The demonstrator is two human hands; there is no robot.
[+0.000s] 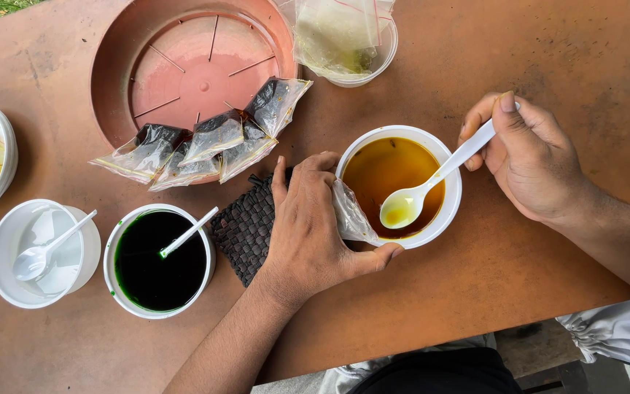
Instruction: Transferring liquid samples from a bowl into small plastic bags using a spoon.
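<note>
Filling small bags at a brown table (548,44).
One pink plant saucer (118,66) bearing four dark filled bags (213,138); four white bowls, three spoons. Left hand (308,219) grips a clear bag (349,213) at the amber-liquid bowl (450,201); right hand (526,157) pinches a white spoon (432,182) over it.

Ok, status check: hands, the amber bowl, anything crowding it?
Left hand pinching small clear bag at bowl rim. Right hand holding white spoon, amber liquid scooped. Amber bowl upright. Woven mat alongside.
</note>
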